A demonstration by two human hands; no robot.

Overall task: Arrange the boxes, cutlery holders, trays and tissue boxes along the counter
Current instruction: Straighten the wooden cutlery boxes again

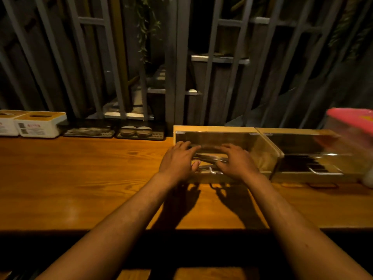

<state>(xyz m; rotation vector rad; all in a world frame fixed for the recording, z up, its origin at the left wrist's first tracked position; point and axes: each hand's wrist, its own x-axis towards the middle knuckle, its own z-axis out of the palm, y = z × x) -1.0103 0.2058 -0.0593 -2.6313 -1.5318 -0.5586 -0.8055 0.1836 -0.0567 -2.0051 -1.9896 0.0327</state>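
Left hand [177,160] and right hand [236,163] rest with fingers spread, gripping nothing, on the clear lid of a wooden cutlery box [224,154] at the orange wooden counter's [80,174] back edge, contents indistinct through glare.

Two bare forearms, no sleeves in view. Left hand [177,160] and right hand [236,162] bare: no gloves, rings, watch or bands visible. Fingernails short, plain. Light hair on forearms under dim, warm light.
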